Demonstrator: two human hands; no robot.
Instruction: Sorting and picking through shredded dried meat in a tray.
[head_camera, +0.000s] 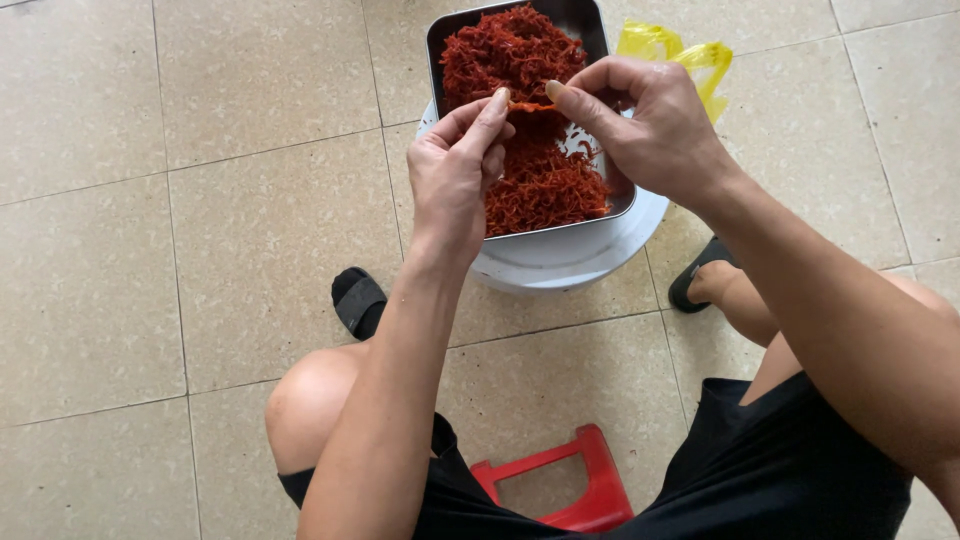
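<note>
Here, seen from above, a seated person holds both hands over a rectangular metal tray (436, 45) heaped with dried red strands (540, 185) (shredded chilli or something like it, the kind cannot be told for sure). The left hand (455, 175) has its thumb and forefinger pinched shut on one end of a single orange-red strand (530, 106), with the other fingers curled loosely beneath. The right hand (655, 125) pinches the other end of that same strand between thumb and forefinger, its remaining fingers bent inward toward the palm. The strand lies stretched between the two sets of fingertips, just above the heap and roughly over the middle of the tray.

The tray sits on top of a round white container (570, 260), whose rim shows below and to the sides of it. A crumpled yellow plastic bag (705, 60) lies on the floor just behind the right hand, beside the tray's far right corner. The floor is of pale beige tiles (200, 250). Both feet wear black sandals: one (357, 300) left of the container, the other (695, 280) to its right. A small red plastic stool (590, 495) shows between the person's knees, partly covered by black shorts (780, 470).
</note>
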